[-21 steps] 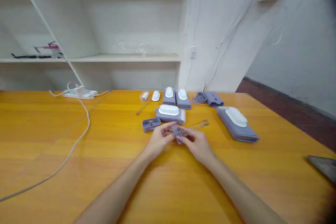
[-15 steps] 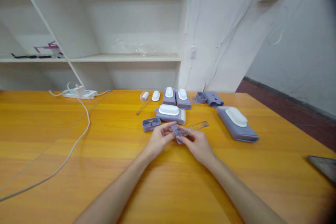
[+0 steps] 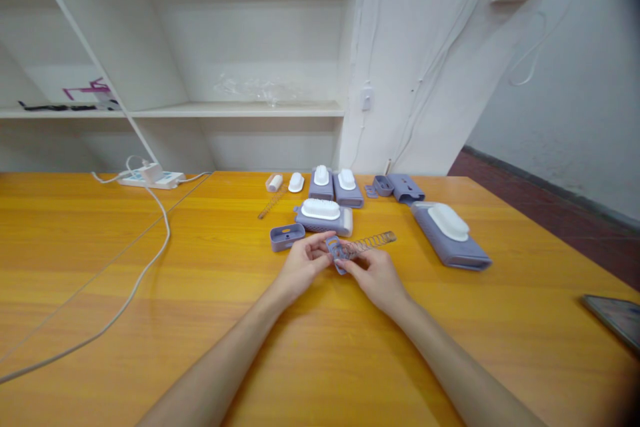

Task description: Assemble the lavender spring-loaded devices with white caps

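My left hand (image 3: 301,267) is closed on a small purple-grey plastic plate (image 3: 334,249) with slots in it. A metal coil spring (image 3: 373,241) has one end against that plate and its free end points right. My right hand (image 3: 376,275) pinches the spring where it meets the plate; the fingers partly hide that spot. Just beyond the left hand lies an open purple-grey oval cap (image 3: 287,237). Behind both hands a purple-grey case (image 3: 327,221) with a white ribbed oval piece (image 3: 321,209) on top rests on the table.
Farther back stand two similar cases (image 3: 349,195), a white oval piece (image 3: 296,182) and a second spring (image 3: 271,203). Right of them are an opened housing (image 3: 406,188) and a large case (image 3: 453,240). A phone (image 3: 615,319) lies far right; a white cable (image 3: 143,273) crosses the left side.
The view has shifted very slightly. Both hands keep nearly the same hold on the plate and spring.
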A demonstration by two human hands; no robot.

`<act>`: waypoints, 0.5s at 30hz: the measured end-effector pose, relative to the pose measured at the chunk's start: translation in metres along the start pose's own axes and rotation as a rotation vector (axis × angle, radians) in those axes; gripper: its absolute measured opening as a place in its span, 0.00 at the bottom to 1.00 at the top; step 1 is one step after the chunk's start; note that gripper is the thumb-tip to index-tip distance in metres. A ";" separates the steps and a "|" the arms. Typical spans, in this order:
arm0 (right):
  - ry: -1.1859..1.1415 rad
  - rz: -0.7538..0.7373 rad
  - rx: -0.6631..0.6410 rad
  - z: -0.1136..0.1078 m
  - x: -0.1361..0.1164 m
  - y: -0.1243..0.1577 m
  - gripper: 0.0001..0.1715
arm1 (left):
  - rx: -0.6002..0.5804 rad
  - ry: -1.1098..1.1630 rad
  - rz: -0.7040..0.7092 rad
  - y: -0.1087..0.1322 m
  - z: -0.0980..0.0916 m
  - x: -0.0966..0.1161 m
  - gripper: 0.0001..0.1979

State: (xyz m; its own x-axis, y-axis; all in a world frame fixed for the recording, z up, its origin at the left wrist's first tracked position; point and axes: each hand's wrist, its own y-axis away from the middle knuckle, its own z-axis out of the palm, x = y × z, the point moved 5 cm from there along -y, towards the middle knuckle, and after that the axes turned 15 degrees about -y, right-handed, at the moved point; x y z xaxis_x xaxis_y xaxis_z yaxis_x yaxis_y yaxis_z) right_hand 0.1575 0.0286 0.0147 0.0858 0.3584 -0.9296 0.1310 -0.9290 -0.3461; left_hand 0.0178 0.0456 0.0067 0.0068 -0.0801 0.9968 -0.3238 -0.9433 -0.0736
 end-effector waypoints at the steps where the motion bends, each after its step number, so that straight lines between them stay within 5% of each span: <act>1: 0.001 -0.001 0.001 0.000 0.000 0.000 0.08 | 0.000 0.000 0.000 0.000 0.000 0.000 0.27; 15: 0.028 -0.010 0.013 -0.001 -0.006 0.001 0.06 | 0.006 0.015 -0.005 0.001 0.000 0.003 0.25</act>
State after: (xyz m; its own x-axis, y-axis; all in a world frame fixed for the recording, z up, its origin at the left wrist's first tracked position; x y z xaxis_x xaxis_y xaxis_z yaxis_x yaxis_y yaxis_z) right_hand 0.1577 0.0260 0.0200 0.1117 0.3700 -0.9223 0.1189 -0.9264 -0.3572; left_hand 0.0170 0.0443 0.0099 -0.0062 -0.0704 0.9975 -0.3178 -0.9457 -0.0687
